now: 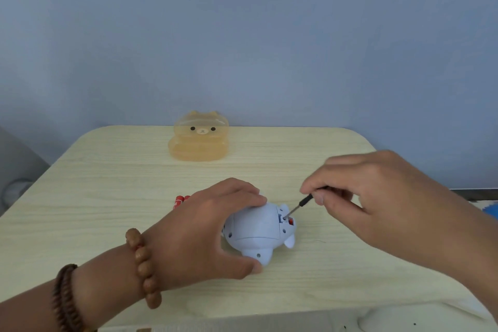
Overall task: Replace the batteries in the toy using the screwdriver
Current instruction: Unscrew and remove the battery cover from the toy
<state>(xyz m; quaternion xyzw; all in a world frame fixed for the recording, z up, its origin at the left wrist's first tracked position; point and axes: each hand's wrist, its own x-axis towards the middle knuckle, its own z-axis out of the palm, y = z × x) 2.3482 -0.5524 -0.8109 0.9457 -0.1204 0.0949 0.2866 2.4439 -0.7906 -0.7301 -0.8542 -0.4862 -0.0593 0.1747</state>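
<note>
1. We see the toy (256, 229), a pale blue plastic animal, lying on the light wooden worktop (107, 197) a little right of its middle and toward the near edge. Its underside faces up, with small screw holes showing.
2. Our left hand (199, 232) grips the toy from the left. The fingers curl over its far side and the thumb presses against its near side, close to a stubby leg.
3. Our right hand (377, 197) hovers to the right of the toy and slightly beyond it. Its thumb and fingertips pinch the black handle of the screwdriver (304, 202).
4. The screwdriver slants down and to the left. Its thin metal shaft ends at a small opening on the toy's right end, where a bit of red shows just beside the tip. We cannot tell whether the tip sits in a screw.
5. Red batteries (180, 201) lie on the worktop just left of the toy, partly hidden behind the left hand. We cannot count them.
6. A translucent orange bear-faced box (199, 140) stands at the far edge of the worktop, well apart from the toy and against the blue-grey wall (242, 35).
7. A bracelet of light wooden beads (142, 261) circles the left wrist, and a darker beaded band (66, 296) sits further up the forearm.
</note>
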